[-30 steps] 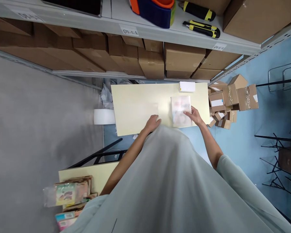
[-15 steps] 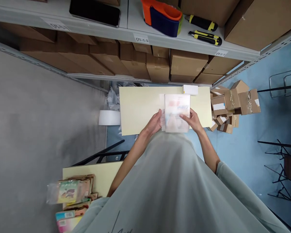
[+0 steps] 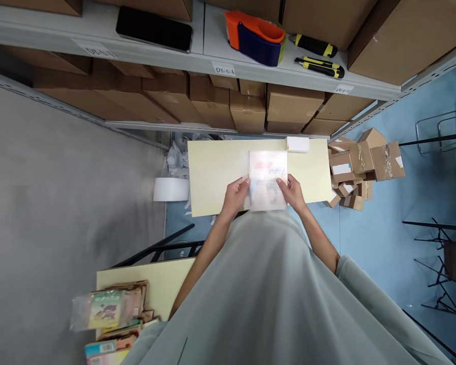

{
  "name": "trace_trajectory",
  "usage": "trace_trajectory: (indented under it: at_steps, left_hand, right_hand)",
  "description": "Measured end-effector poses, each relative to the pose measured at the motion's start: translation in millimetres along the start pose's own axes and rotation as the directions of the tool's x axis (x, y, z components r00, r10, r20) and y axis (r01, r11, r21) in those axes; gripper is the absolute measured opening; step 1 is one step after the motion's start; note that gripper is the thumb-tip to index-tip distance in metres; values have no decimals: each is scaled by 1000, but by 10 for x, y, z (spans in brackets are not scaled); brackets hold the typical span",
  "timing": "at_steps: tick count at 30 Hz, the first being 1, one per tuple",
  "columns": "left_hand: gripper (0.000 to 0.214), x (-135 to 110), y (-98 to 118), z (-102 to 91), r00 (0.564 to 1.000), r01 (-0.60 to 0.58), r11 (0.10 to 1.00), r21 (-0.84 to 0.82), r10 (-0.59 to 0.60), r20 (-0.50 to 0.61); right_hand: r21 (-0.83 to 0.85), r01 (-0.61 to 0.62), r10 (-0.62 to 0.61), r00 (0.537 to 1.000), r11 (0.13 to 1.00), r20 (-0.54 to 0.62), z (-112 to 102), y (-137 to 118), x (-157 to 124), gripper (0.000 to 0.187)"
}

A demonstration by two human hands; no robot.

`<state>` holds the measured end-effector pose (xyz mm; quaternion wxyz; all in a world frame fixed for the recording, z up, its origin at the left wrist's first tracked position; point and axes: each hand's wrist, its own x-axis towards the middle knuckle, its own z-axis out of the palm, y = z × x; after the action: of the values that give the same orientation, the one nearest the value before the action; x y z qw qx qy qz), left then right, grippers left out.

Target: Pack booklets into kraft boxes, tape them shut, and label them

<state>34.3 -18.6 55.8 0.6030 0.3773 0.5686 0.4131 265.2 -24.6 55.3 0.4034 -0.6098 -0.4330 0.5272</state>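
Above a pale yellow table [image 3: 216,167], both my hands hold a flat packet in a frosted plastic bag [image 3: 268,177] with a faint coloured print showing through. My left hand [image 3: 235,195] grips its left edge, fingers curled round it. My right hand [image 3: 291,192] pinches its lower right edge. A small white box [image 3: 298,144] lies at the table's far edge, just beyond the packet.
Shelving ahead carries brown cartons [image 3: 247,109], a black phone [image 3: 154,28], an orange and blue tape dispenser [image 3: 256,35] and yellow-black utility knives [image 3: 319,63]. Taped cartons [image 3: 365,162] are piled on the blue floor at right. A second table [image 3: 144,276] at lower left holds colourful packets [image 3: 106,309]. A white roll [image 3: 171,188] lies left of the table.
The packet lay at the table's right under my right hand alone. My left hand has come up and taken its left edge, and both hands have carried it leftward to the middle.
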Motion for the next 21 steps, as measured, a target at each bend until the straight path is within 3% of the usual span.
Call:
trace_trajectory:
  at_steps: [4,8,12,16,19,21]
  left_hand:
    - [57,-30,40,38,970,-19,1000,-2,18,-243]
    - [52,-77,138,36,955,-54,997,47,66,-290]
    - [56,-57,202,-55,977,-57,998,13,59,-205]
    - [67,14,186,-156,1000,2,997,-80,-1,14]
    - [64,44,149,-187,979,88,993,-84,-70,191]
    - [66,53,116,-182,967,130,989,-70,-111,229]
  right_hand:
    - [6,15,-14,999,1000,-43,80,-8,-4,59]
    - [32,31,-29,998,999,-50,117,-37,-4,61]
    - [37,22,-21,999,999,-34,101,-73,1,65]
    - [13,27,-27,1000,1000,0,67,-122,-33,66]
    - [-10,35,-35,999,999,6,69,-134,-49,63]
    - [-8,32,-32,999,999,0,85,-117,-31,62]
